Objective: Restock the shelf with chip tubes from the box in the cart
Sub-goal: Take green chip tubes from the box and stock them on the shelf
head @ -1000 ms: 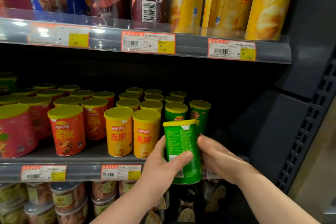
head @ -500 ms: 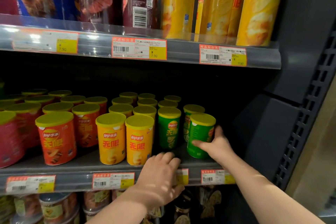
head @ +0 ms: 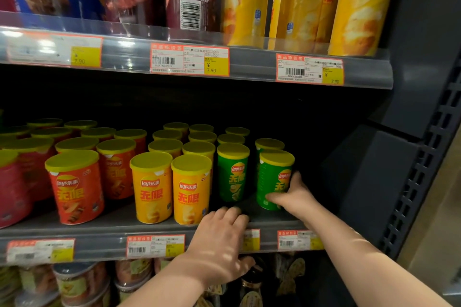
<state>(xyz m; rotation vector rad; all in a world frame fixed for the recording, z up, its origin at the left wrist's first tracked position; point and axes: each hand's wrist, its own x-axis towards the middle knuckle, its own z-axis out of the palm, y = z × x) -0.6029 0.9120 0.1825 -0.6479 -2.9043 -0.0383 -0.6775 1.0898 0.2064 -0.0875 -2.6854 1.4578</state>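
Grey shop shelving fills the view, with the middle shelf (head: 119,229) nearest and a strip of price tags (head: 156,245) along its front rail. On that rail the left hand (head: 219,239) grips the edge, bent fingers lying together on the board and the thumb hooked beneath the rail. Just beyond and to the right, the right hand (head: 296,197) holds a green tube (head: 273,179), thumb across its lower front and fingers wrapped round its right side. It stands upright on the board at the front of the rightmost column, apart from a second green tube (head: 233,172) to its left. Yellow tubes (head: 190,189) and red tubes (head: 74,187) stand in rows further left, reaching back into shadow. Tall yellow tubes (head: 359,7) line the upper shelf (head: 249,62) above.
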